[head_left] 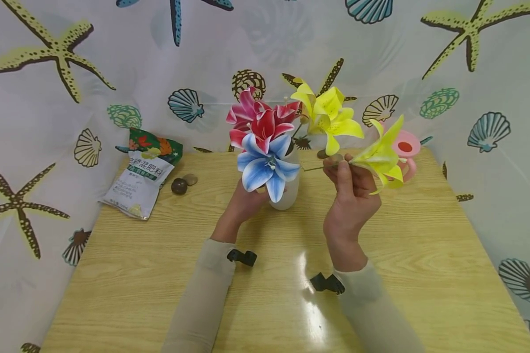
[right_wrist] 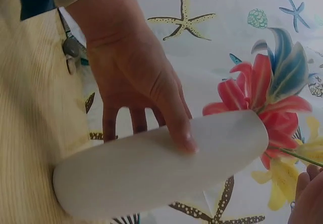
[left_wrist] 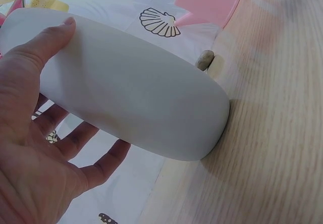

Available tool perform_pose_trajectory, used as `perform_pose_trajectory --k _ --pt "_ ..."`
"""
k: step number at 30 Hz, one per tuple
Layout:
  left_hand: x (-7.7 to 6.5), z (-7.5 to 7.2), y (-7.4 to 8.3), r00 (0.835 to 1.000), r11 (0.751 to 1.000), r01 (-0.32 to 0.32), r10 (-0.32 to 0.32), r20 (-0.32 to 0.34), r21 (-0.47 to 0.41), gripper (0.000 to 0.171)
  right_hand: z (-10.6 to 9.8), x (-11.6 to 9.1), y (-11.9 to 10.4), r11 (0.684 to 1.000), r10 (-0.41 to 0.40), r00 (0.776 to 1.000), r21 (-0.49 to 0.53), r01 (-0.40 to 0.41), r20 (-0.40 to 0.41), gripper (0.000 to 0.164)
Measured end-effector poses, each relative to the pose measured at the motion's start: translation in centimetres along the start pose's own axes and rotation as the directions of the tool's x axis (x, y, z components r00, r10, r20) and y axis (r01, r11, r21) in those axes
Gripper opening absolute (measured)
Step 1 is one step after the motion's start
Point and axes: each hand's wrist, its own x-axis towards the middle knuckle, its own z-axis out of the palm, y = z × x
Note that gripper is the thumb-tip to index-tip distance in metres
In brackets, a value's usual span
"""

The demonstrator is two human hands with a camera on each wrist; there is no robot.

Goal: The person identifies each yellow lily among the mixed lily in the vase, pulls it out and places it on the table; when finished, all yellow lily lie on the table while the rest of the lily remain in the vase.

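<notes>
A white vase [head_left: 288, 193] stands upright on the wooden table, holding pink-red lilies [head_left: 265, 122], a blue-and-white lily [head_left: 271, 166] and a yellow lily [head_left: 331, 115]. My left hand [head_left: 247, 202] grips the vase's side, mostly behind the blue bloom in the head view. In the left wrist view, its thumb lies along the vase wall and its fingers curl around the other side. To the right of the vase, my right hand [head_left: 351, 206] pinches another yellow lily [head_left: 382, 152] by its stem. The bare stem end points left toward the vase's upper part.
At the back left lies a fertilizer bag [head_left: 139, 179], with a dark round stone [head_left: 179, 186] beside it. Behind my right hand stands a pink watering can [head_left: 408, 147]. Small stones [head_left: 335, 158] sit near the table's back edge, before a patterned cloth [head_left: 269, 39].
</notes>
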Motion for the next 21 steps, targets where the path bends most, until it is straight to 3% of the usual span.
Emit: perform_pose_trajectory --k 13,17,21 --pt "0.0 -0.2 0.1 1.0 1.0 0.01 -0.01 0.005 -0.004 0.077 -5.1 2.5 -0.5 0.999 0.029 0.998 -0.037 -0.027 0.054 0.01" --pt "0.0 -0.2 0.1 1.0 1.0 0.016 -0.016 0.006 0.002 0.079 -6.9 3.1 -0.3 0.992 0.103 0.992 -0.081 -0.097 0.079 0.01" --pt "0.0 0.0 0.1 1.0 1.0 0.01 -0.01 0.011 -0.004 0.079 -8.5 3.6 -0.2 0.956 0.239 0.965 -0.197 -0.216 0.103 0.009"
